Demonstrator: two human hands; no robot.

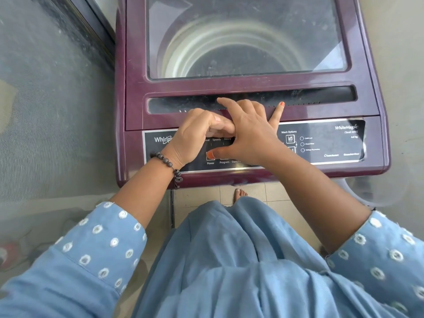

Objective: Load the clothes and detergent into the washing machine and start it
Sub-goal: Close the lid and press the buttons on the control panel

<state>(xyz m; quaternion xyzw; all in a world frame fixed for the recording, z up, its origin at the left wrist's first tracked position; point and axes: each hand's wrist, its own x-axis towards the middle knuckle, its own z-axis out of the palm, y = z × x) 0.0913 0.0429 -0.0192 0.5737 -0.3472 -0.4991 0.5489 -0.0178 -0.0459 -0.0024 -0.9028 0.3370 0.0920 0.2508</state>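
Note:
A maroon top-load washing machine stands in front of me with its glass lid down. Through the glass the drum looks bare; no clothes or detergent are in view. My left hand lies at the lid's front edge, fingers curled against the lip, partly hidden under my right hand. My right hand is spread over the lid's handle recess, fingertips reaching into the slot. Its thumb stretches back and touches the Power button on the control panel.
A mesh screen and a dark frame stand close on the left. A translucent hose curves by the machine's right front corner. My bare foot is on the tiled floor under the machine's front edge.

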